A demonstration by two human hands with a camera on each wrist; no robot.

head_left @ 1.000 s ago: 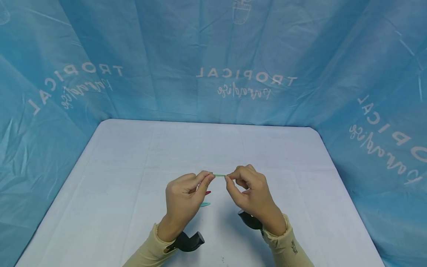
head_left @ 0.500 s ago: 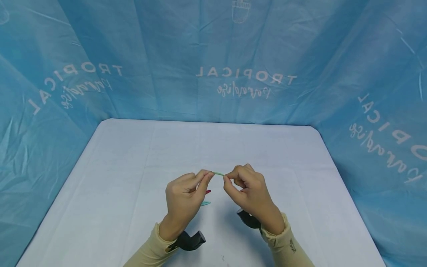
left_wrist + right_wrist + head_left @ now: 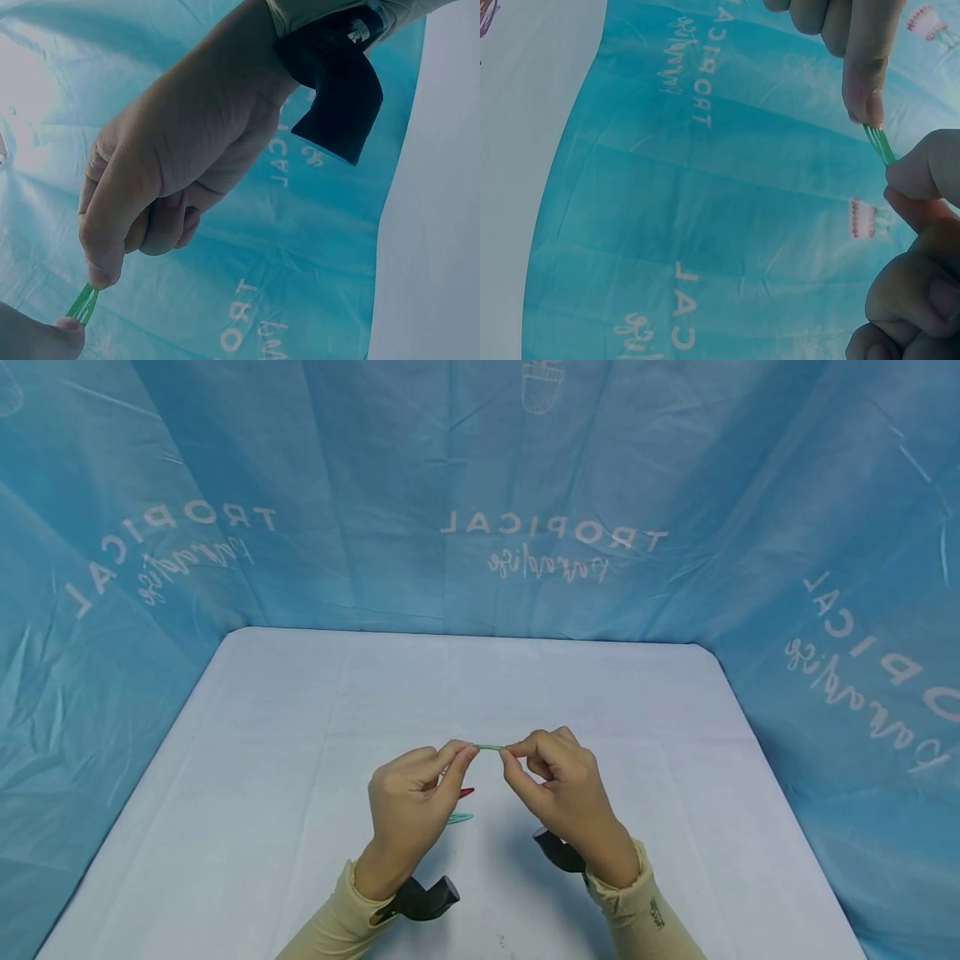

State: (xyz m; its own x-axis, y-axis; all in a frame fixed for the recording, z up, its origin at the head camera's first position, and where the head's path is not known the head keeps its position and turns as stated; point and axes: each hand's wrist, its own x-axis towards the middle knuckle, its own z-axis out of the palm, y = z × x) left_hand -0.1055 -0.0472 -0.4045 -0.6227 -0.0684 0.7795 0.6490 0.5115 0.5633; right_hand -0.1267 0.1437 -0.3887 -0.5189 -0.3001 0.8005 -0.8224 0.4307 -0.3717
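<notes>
One green clip (image 3: pixel 491 747) is spanning the narrow gap between my left hand (image 3: pixel 411 797) and my right hand (image 3: pixel 566 772), and it is being held above the counter (image 3: pixel 300 710) by fingertips alone. My left hand is pinching one end between thumb and forefinger; my right hand is pinching the opposite end in like manner. Both hands are holding narrow, and the spare fingers are curling toward the palms, presumably to avoid covering the slim middle portion. That portion is showing in both wrist views as green strips with slits between them. Gripping at two ends is, in my judgement, suiting so thin an article, since a single pinch would probably be leaving the far end free to swing or twist. I am holding it roughly level from side to side. Whether it is being bent under load is not showing clearly enough for me to certify.

On the counter, a red clip (image 3: pixel 467 792) and a teal clip (image 3: pixel 461 817) are lying near each other, the teal one closer to me. My left hand is partly hiding both in the head view. They are lying within easy reach, which seems a convenient placing for small articles.

Black mounts (image 3: pixel 427 900) are sitting at both wrists, apparently set back to leave my fingers unobstructed. Blue printed cloth (image 3: pixel 480 452) is hanging behind the counter, probably serving as a plain screen.
</notes>
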